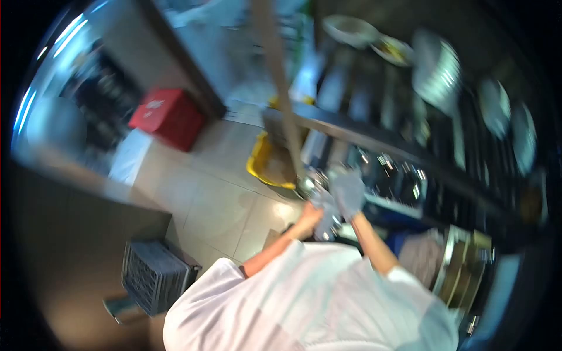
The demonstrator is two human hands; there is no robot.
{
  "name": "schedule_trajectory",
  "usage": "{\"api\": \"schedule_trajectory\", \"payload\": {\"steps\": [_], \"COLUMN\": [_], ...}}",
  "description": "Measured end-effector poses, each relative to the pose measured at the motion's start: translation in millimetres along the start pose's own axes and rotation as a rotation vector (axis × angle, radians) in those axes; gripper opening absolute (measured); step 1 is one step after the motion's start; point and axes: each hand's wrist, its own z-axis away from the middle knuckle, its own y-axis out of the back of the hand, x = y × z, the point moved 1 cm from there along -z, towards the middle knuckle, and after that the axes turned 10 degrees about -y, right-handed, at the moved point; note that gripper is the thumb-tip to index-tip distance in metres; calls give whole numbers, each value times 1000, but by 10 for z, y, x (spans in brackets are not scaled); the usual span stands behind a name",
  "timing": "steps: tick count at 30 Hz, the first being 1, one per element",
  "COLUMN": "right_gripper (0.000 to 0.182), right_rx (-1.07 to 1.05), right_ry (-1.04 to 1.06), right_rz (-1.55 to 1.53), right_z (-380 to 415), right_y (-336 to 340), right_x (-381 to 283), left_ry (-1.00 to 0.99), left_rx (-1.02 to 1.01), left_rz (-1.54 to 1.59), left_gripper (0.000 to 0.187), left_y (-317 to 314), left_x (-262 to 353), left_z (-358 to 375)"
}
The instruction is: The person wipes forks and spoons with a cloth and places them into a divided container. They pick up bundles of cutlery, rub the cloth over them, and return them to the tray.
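Ahead of my white shirt, both hands meet beside a metal shelf unit, smeared by motion. My left hand has bare skin showing and its fingers close on a thin pale grey glove-like thing. To its right, a pale grey glove covers my right hand; its fingers are blurred. Shiny metalware lies just beyond the left hand. A tray of glossy dark things lies to the right of the gloved hand.
A yellow bin stands on the tiled floor ahead. Further left are a red box and a dark plastic crate. Bowls stand on the shelf at right, above drawer-like units.
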Motion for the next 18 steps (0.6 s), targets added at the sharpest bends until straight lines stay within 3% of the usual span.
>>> {"api": "schedule_trajectory", "payload": {"steps": [1,3,4,6,7,8,9,11,12,13,14,15,17,18], "right_gripper": [19,16,16,16,16,18,21,26,27,31,38,47,37,37], "right_rx": [13,21,-83,-246,-289,-127,-514,-12,-79,-24,51,112,27,32], "right_ry": [2,-37,-114,-75,43,125,-1,172,-85,-254,-417,-293,-587,-582], "right_rz": [-1,108,147,199,214,63,232,-2,-385,-495,-619,-669,-768,-770], "right_z": [39,189,261,214,172,285,49,-95,-54,-69,-91,-69,-37,-20], "right_y": [-46,-89,-164,-65,133,-12,334,630,466,545,618,466,419,399], "right_x": [58,147,221,173,125,251,26,-159,-70,-160,-250,-145,-30,19], "left_ry": [43,-61,-58,72,140,132,84,98,80,121,-4,-22,3,-4], "left_rx": [-24,-123,-139,-141,47,15,-5,40,39,-29,20,-68,-158,-159], "left_rz": [23,225,219,164,148,64,174,133,122,42,78,138,302,300], "left_gripper": [23,23,23,25,24,24,33,37,32,29,27,27,28,28], "left_y": [45,29,30,205,83,154,182,28,-37,52,-17,-21,-5,5], "left_x": [-168,-215,-317,-493,-327,-506,-655,-271,6,-178,-82,23,-124,-141], "left_z": [-35,-75,-98,-163,-34,-85,-143,0,114,11,86,129,86,54]}}
